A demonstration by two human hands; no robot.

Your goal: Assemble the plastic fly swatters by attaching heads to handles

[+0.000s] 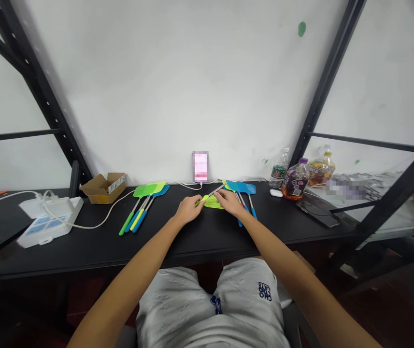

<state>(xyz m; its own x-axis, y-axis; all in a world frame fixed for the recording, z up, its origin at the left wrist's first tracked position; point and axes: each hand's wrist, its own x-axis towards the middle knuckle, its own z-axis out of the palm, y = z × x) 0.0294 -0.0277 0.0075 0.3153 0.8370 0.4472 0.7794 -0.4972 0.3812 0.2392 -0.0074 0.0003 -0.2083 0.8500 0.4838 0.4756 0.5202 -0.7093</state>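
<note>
My left hand (189, 209) is closed around the yellow-green handle of a fly swatter, whose thin metal shaft (214, 191) slants up to the right. With bent fingers, my right hand (229, 201) pinches at that shaft. Between the hands, low over the table, shows a yellow-green mesh swatter head (213, 202); whether it belongs to the same swatter I cannot tell. Blue fly swatters (250, 189) lie just beyond my right hand, partly covered by it. To the left rests a group of green, yellow and blue fly swatters (144, 193) with handles toward me.
On the black table (101, 246) stand a cardboard box (105, 188) and a white power strip case (50, 227) at left. A phone (200, 167) leans on the wall. At right are several bottles (296, 180), a white earbud case (276, 193) and a dark phone (317, 213).
</note>
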